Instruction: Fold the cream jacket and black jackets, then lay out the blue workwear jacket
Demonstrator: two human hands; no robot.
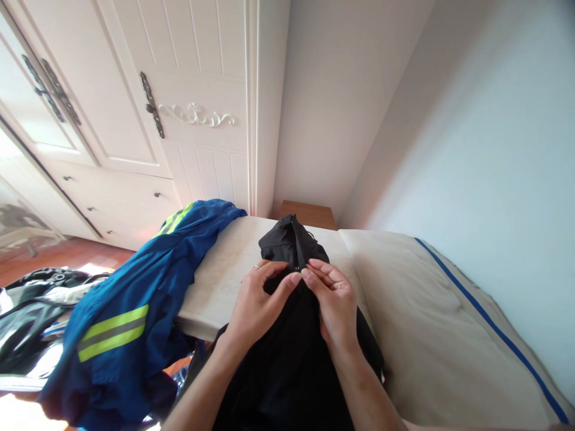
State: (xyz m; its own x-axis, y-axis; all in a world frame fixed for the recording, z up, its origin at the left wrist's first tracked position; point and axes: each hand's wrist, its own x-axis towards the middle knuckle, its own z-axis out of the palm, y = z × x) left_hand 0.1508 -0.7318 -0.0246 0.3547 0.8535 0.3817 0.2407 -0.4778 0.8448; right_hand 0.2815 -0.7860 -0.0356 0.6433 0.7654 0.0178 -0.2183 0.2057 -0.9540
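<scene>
A black jacket (287, 371) lies before me, its upper end resting on the beige cushion of the sofa. Along its middle runs a front seam with what looks like a zip near my fingertips. My left hand (263, 296) pinches the cloth left of that seam, thumb and forefinger close together. From the other side my right hand (335, 296) grips the right edge of the opening, thumb on top. Both thumbs nearly meet at the seam, and the small part between them is too small to make out. A ring shows on my left hand.
On the left, blue workwear (148, 287) with yellow-green reflective bands hangs over the cushion edge (211, 299). Bags and clothes (36, 317) are piled on the floor beyond. A white wardrobe (202, 60) stands ahead, a brown wooden surface (308, 214) behind the cushion, a wall (494, 149) at right.
</scene>
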